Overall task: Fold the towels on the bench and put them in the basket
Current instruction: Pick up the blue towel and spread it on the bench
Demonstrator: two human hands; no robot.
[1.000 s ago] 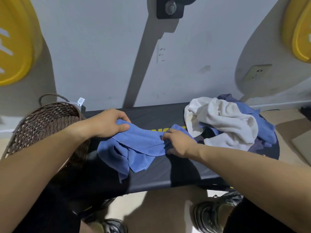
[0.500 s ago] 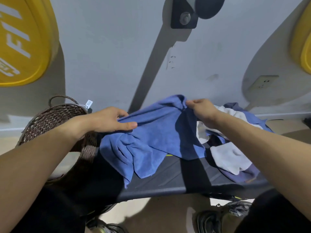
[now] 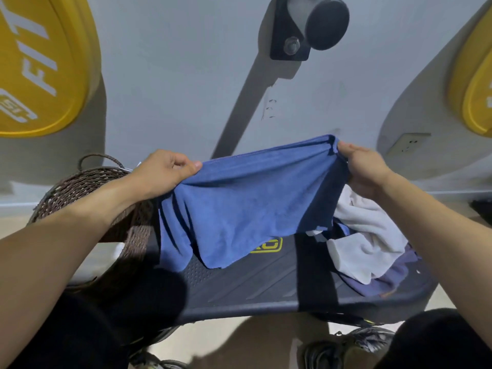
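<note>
A blue towel (image 3: 247, 203) hangs spread in the air above the dark bench (image 3: 266, 286). My left hand (image 3: 162, 173) pinches its upper left corner and my right hand (image 3: 363, 169) grips its bunched upper right corner. The towel's lower edge dangles just over the bench top. On the right of the bench lies a heap with a white towel (image 3: 370, 235) on top and a purplish-blue towel (image 3: 383, 278) underneath. A brown wicker basket (image 3: 87, 186) stands to the left of the bench, partly behind my left forearm.
A grey wall rises right behind the bench, with a black bracket and knob (image 3: 311, 25) overhead. Yellow weight plates (image 3: 34, 67) hang at the upper left and upper right (image 3: 474, 86). A wall socket (image 3: 408, 145) sits low on the right. Shoes (image 3: 348, 347) stand below the bench's front edge.
Both hands have lifted the blue towel off the bench and pulled it apart, left hand up and left, right hand up and right. It now hangs stretched between them.
</note>
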